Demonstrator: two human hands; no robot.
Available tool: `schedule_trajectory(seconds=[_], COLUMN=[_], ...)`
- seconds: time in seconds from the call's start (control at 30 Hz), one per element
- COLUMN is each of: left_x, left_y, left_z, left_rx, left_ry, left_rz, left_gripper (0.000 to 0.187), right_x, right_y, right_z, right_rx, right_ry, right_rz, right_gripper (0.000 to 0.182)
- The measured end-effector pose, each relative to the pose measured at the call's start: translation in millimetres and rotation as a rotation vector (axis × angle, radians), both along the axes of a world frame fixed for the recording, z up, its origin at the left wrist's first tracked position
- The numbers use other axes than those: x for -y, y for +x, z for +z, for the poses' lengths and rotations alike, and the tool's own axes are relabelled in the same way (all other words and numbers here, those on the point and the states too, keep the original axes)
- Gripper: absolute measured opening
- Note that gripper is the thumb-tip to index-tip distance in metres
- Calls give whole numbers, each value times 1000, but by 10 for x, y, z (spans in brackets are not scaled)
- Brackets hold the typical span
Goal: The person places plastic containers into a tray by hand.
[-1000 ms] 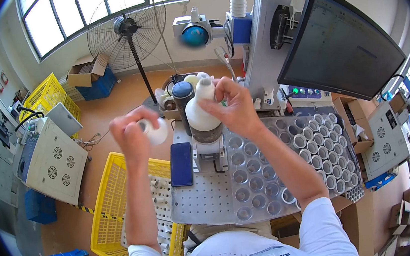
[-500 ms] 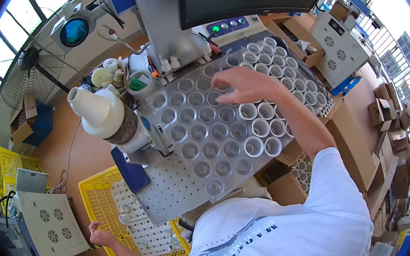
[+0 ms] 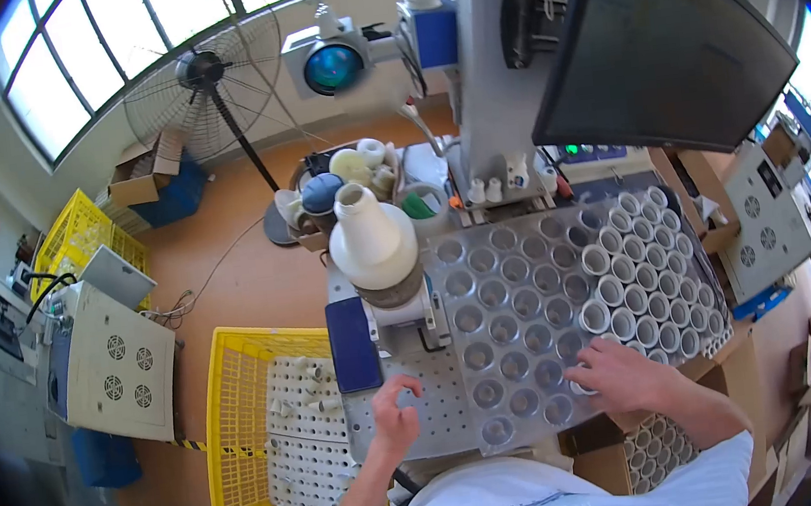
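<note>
- White cups stand close together in the right part of a clear tray; the wells in its left part hold none.
- The right hand is at the near edge of these cups, palm down, fingers bent over one partly hidden cup; whether they are clamped on it I cannot tell.
- The left hand is above the perforated metal worktop, with thumb and forefinger apart and nothing visible between them.
- A white cone, narrow end up, stands on a dark round mount left of the tray.
- A dark blue phone lies just beside the mount's base, on its left.
- A yellow basket, left of the worktop, contains perforated boards with small pale pieces on them.
- Behind the cone are a blue-topped cylinder and a tub with something green inside.
- A black monitor hangs above the tray's far right.
</note>
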State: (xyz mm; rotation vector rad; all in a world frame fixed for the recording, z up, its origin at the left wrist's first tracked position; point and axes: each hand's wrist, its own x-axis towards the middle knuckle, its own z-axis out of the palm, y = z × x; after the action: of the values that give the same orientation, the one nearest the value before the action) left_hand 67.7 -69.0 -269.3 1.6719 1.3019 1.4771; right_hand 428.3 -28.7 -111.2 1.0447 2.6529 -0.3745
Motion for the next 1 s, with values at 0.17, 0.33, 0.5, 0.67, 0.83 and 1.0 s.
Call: schedule_trajectory(seconds=[0.17,0.33,0.5,0.67,0.83,1.0], left_x=[-28,-10,-21,-42,-45,-55], left_y=[90,107,97,62,95,68], left_z=[-238,-140,-157,-175,-103,-190], left_rx=[-111,-47,-14,-15,-17,-12], left_ry=[-210,-249,-251,-243,-276,-237], left_rz=[43,39,37,13,27,13], left_gripper=[27,27,28,25,27,23], right_x=[-684,-1517,-1802,-1794,-1782,-1774], right_y=[-13,-239,-386,-368,-368,-371], right_z=[308,-298,-845,-866,-855,-837], right_rx=[-411,-753,-906,-921,-924,-913], right_ry=[-94,-117,112,151,133,125], right_rz=[-158,-524,-541,-566,-573,-578], right_gripper=[45,44,41,41,41,41])
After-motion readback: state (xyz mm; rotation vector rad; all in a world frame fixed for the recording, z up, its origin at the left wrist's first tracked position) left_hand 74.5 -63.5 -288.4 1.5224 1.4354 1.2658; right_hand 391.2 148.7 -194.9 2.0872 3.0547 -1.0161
